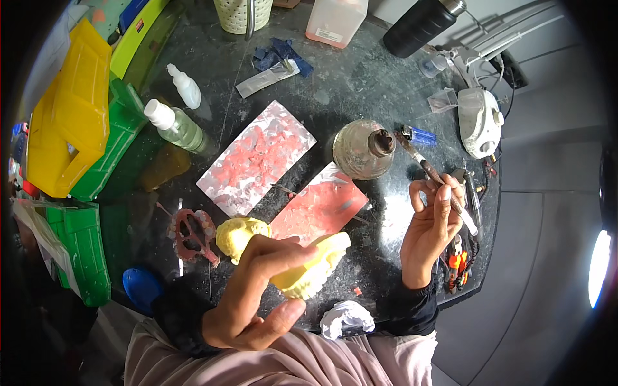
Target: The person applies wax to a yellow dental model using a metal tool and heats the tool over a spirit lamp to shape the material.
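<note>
I'm watching a dark tabletop [335,80] remotely: 2 pink-smeared boards [256,159] near its middle, 1 white mold [347,319] at the near edge, 2 bottles [183,132] toward the left edge, orange-handled pliers [458,265] by the right edge.

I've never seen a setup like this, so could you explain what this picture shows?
There is no robot here: these are a person's own two bare hands. The picture comes from a wide fisheye camera on the person's head, looking down, so straight edges bend near the rim. The right hand holds a slim tool with a pale end. The left hand curves over a yellow cast; whether it grips it is hard to tell. On the dark table lie two pink-smeared slabs, with a round glass bottle beside them and a white cast near the person's lap.
</note>
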{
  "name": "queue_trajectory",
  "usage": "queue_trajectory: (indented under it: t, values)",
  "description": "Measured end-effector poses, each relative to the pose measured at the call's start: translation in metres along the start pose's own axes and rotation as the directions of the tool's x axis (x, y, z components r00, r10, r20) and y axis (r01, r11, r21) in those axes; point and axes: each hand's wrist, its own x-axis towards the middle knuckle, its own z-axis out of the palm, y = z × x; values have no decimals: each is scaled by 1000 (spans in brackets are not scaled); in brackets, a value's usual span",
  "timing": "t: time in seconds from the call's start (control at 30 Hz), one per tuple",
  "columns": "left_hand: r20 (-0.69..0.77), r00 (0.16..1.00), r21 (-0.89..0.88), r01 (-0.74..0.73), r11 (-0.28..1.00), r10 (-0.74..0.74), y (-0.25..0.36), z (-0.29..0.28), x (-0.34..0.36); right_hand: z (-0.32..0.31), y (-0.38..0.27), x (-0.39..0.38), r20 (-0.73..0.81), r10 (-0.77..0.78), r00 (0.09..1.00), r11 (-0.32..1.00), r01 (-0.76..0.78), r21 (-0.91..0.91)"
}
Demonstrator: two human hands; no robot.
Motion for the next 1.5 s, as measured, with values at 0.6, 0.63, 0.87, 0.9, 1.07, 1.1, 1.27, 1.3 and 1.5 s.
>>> queue_trajectory:
  t: [0.6, 0.63, 0.87, 0.9, 1.07, 1.1, 1.27, 1.3, 1.5]
  values:
    - [-14, 990, 144, -133, 981, 137, 1, 3, 4, 16, -46, -37, 375, -110, 920, 990, 137, -46]
    - [-16, 991, 147, -130, 981, 133, 0, 2, 3, 14, -45, -40, 379, -93, 921, 990, 124, -59]
    - [-16, 988, 151, -151, 977, 155, -1, 4, 6, 12, -49, -39, 459, -53, 887, 988, -19, 151]
    - [-16, 987, 155, -154, 976, 158, -1, 4, 6, 11, -48, -39, 471, -51, 881, 991, -13, 132]
    - [-19, 987, 181, -152, 972, 158, -1, 4, 6, 12, -44, -38, 492, -80, 867, 986, -4, 167]
    - [-19, 987, 189, -155, 970, 162, -1, 4, 6, 12, -43, -37, 503, -99, 859, 983, 8, 181]
    - [-24, 986, 163, -161, 973, 167, -1, 5, 7, 14, -45, -37, 473, -137, 870, 989, 96, 111]
    - [-28, 985, 156, -165, 974, 171, 0, 5, 7, 12, -46, -37, 499, -119, 858, 987, 45, 158]
    - [-39, 987, 146, -148, 978, 155, -2, 6, 6, 12, -49, -38, 466, -36, 884, 992, -26, 126]
